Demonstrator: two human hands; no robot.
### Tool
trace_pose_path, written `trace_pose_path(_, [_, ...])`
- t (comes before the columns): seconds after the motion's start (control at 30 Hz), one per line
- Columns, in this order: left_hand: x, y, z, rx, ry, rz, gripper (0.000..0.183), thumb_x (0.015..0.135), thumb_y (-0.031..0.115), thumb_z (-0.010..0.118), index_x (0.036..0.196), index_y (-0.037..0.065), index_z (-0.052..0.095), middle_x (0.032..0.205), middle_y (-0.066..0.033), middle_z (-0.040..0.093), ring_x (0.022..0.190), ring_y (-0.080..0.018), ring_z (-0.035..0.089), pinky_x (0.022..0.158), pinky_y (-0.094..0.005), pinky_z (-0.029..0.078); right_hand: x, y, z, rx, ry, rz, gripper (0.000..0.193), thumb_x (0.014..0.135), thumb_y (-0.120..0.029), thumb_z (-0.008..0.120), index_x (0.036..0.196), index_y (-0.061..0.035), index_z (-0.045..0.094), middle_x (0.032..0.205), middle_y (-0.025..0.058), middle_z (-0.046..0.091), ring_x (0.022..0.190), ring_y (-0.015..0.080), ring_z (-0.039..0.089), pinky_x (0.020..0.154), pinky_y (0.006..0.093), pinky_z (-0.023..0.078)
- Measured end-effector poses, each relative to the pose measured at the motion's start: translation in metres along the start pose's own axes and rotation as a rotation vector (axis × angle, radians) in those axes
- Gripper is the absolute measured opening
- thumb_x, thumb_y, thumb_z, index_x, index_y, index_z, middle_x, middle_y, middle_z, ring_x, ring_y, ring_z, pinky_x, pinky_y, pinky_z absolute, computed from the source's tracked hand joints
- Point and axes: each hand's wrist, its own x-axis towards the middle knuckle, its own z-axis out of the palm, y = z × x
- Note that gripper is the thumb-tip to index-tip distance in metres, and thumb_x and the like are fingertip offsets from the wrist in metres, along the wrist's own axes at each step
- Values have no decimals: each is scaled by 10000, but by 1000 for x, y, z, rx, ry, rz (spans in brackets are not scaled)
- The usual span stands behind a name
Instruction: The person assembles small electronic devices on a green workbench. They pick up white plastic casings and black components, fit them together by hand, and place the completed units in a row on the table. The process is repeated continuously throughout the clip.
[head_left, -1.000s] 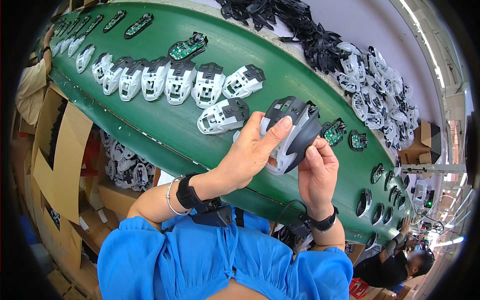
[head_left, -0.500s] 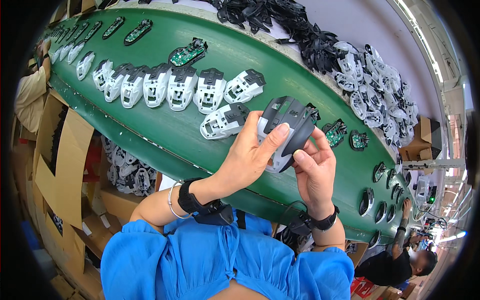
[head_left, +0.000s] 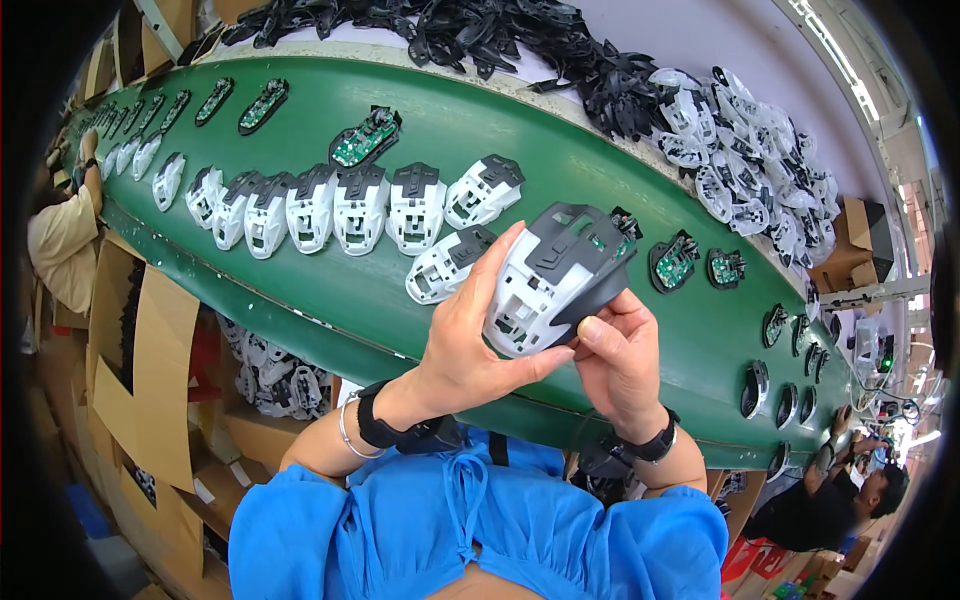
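Observation:
A computer mouse shell (head_left: pixel 548 262), white with dark grey buttons and a dark side piece, is held up over the green work surface. My left hand (head_left: pixel 462 345) grips its left edge and near end, thumb along the bottom. At the right, my right hand (head_left: pixel 622 350) pinches the dark side piece between thumb and fingers. Cut-outs show in the shell's white part. Behind my left fingers lies another white and grey mouse shell (head_left: pixel 440 268), partly covered. A row of similar shells (head_left: pixel 360 212) stretches away to the left.
Green circuit boards in black bases (head_left: pixel 366 138) line the conveyor belt (head_left: pixel 330 275). Black plastic parts (head_left: pixel 520 35) and white shells (head_left: pixel 750 165) are heaped along the far ledge. Co-workers sit at the left (head_left: pixel 65 235) and right (head_left: pixel 815 510). Cardboard boxes (head_left: pixel 150 350) stand below the left edge.
The held shell has turned so its top and white end face me more. My left thumb has slid from its top to its lower edge. The whole view has shifted slightly.

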Motion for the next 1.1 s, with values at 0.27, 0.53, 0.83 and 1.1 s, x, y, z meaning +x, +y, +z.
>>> trace_pose_path(0.27, [7,20,-19,192,-350,104,917,623,160,835,1390,-41,375,1248,-224,538,1071,-334,593,904,-374,481,12,-33,-13,-648,-203,-199,1026,578,-168,889,1445,-50,353,1297,108,534,1211,196,491,991,323,397])
trace_pose_path(0.53, [9,22,-27,96,-376,36,925,590,182,848,1376,-27,408,1302,-195,510,1159,-347,529,959,-413,434,11,-30,-9,-726,-228,-239,827,566,-234,895,1296,-49,553,1228,73,564,1111,173,537,943,304,426])
trace_pose_path(0.83, [12,17,-38,138,-413,172,893,522,169,891,1295,-58,507,1239,-193,583,1154,-351,563,961,-425,447,4,-28,-3,-826,-257,-317,782,549,-161,910,1256,-38,598,1244,98,555,1112,187,545,944,319,453])
trace_pose_path(1.1, [4,7,-38,-50,-374,205,881,542,191,903,1286,-74,513,1227,-205,594,1122,-340,574,942,-414,453,4,-25,-17,-539,-364,-326,811,552,-73,910,1282,4,565,1231,135,580,1156,202,550,965,323,463])
